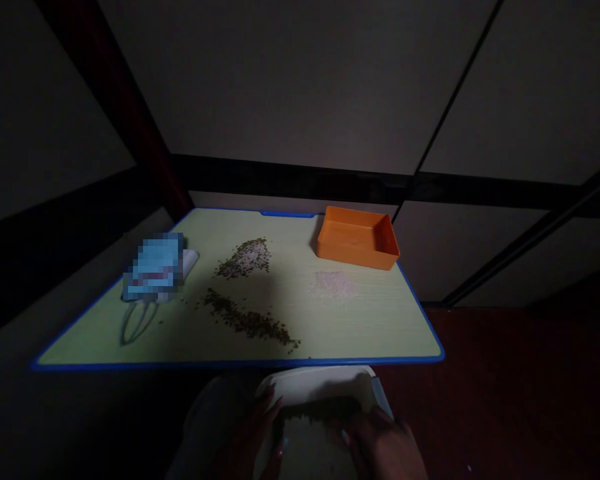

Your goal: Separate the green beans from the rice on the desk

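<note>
Below the table's front edge is a white container [325, 381] with a band of dark grains [325, 408] inside it. My left hand [260, 427] lies along the container's left side, its fingers stretched out and spread. From the right, my right hand [380, 443] reaches over the container with its fingers curled in near the grains. Whatever those fingertips pinch is lost in the shadow. On the table [380, 330] are a dark strip of grains [250, 323], a mixed pale and dark heap [246, 259] behind it, and a thin pale pinkish patch of grains [335, 285] to the right.
An orange open tray [357, 237] stands at the table's back right corner. Toward the left edge lie a blurred-out light blue object [155, 263], a white item [189, 261] and a looped cord [139, 323]. Panelled walls close off the back. The light is dim.
</note>
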Demonstrator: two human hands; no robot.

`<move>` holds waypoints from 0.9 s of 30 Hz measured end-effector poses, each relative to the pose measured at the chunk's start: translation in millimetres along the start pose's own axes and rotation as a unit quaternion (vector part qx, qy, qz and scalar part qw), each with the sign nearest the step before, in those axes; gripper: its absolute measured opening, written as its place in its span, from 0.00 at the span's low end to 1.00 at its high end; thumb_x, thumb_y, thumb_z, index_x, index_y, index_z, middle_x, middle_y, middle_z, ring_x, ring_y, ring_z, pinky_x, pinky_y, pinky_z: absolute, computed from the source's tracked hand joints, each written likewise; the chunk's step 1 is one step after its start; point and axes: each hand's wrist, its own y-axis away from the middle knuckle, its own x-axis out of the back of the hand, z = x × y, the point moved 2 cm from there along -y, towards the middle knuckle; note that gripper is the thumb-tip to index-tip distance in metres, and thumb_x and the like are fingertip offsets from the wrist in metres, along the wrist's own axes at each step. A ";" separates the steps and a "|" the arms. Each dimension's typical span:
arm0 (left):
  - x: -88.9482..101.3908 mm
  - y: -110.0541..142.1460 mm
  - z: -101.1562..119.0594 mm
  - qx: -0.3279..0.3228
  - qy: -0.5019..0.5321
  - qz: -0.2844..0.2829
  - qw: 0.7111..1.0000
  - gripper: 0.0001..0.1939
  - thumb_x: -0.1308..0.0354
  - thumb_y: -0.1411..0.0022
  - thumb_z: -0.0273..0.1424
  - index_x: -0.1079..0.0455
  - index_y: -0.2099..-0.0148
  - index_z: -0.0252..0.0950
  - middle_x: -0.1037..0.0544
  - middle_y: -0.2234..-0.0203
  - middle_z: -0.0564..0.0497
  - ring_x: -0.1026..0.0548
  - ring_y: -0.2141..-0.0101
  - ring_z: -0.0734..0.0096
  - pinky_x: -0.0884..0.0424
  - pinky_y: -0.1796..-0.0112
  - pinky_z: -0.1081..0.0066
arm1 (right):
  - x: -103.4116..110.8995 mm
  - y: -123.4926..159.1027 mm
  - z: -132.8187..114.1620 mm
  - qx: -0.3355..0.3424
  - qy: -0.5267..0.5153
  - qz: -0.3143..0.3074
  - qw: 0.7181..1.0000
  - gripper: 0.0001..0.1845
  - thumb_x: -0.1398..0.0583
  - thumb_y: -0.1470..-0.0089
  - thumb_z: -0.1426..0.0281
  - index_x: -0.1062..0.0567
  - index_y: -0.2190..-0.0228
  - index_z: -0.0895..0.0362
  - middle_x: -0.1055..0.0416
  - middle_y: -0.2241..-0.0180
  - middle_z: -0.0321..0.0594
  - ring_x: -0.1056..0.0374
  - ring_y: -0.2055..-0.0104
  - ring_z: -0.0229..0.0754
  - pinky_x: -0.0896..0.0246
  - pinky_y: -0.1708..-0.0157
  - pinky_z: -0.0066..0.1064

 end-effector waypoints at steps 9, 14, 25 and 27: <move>-6.1 -27.7 28.5 -0.050 -0.041 0.042 0.997 0.27 0.43 0.46 0.40 0.37 0.43 0.43 0.27 0.48 0.50 0.27 0.50 0.68 0.28 0.53 0.71 | 3.9 6.9 29.5 -0.009 -0.019 0.057 0.998 0.13 0.49 0.41 0.72 0.24 0.64 0.52 0.24 0.62 0.41 0.30 0.55 0.46 0.46 0.62 0.33; 4.2 -24.5 27.7 -0.032 -0.015 0.070 0.997 0.24 0.44 0.44 0.38 0.36 0.44 0.42 0.25 0.50 0.49 0.26 0.51 0.67 0.27 0.54 0.70 | 10.9 19.6 16.5 0.017 -0.064 0.128 0.990 0.14 0.50 0.39 0.69 0.24 0.64 0.50 0.25 0.64 0.40 0.30 0.59 0.43 0.48 0.63 0.30; 53.6 -3.3 29.5 0.001 0.069 0.084 0.994 0.18 0.48 0.42 0.37 0.32 0.50 0.40 0.23 0.53 0.47 0.26 0.51 0.66 0.28 0.52 0.66 | 24.9 71.8 -21.4 0.028 -0.071 0.226 0.971 0.12 0.48 0.40 0.66 0.26 0.68 0.56 0.26 0.67 0.40 0.33 0.65 0.39 0.49 0.66 0.27; 59.9 -4.1 33.5 0.007 0.082 0.090 0.993 0.18 0.48 0.41 0.38 0.31 0.50 0.39 0.23 0.53 0.46 0.26 0.51 0.66 0.28 0.52 0.65 | 31.9 78.9 -23.3 0.033 -0.061 0.243 0.967 0.11 0.47 0.41 0.66 0.26 0.69 0.56 0.26 0.67 0.40 0.33 0.66 0.38 0.50 0.67 0.27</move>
